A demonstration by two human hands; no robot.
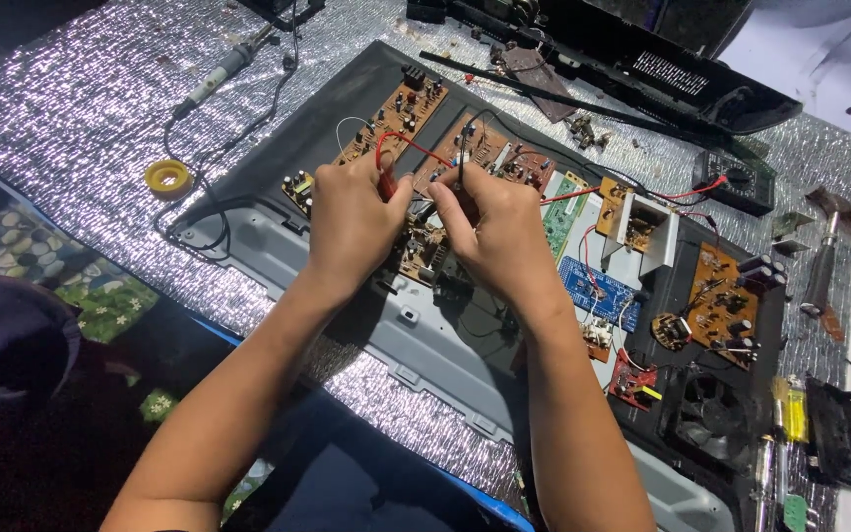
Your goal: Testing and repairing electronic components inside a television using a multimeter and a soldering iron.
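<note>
Left hand (349,222) pinching red probe (387,183), right hand (492,229) pinching black probe (462,169), fingers pressed together, tips down on brown circuit board (424,248) at centre of grey panel (278,241). Multimeter (736,182) far right on foil-covered tabletop (71,118); solder spool (168,178) left.

Both bare forearms extend forward and converge at centre; left hand (349,222) and right hand (497,232) sit close together, knuckles up, fingers curled in pinch grips

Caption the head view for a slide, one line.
Left hand holds a red probe, right hand a black probe, on a brown circuit board.
</note>
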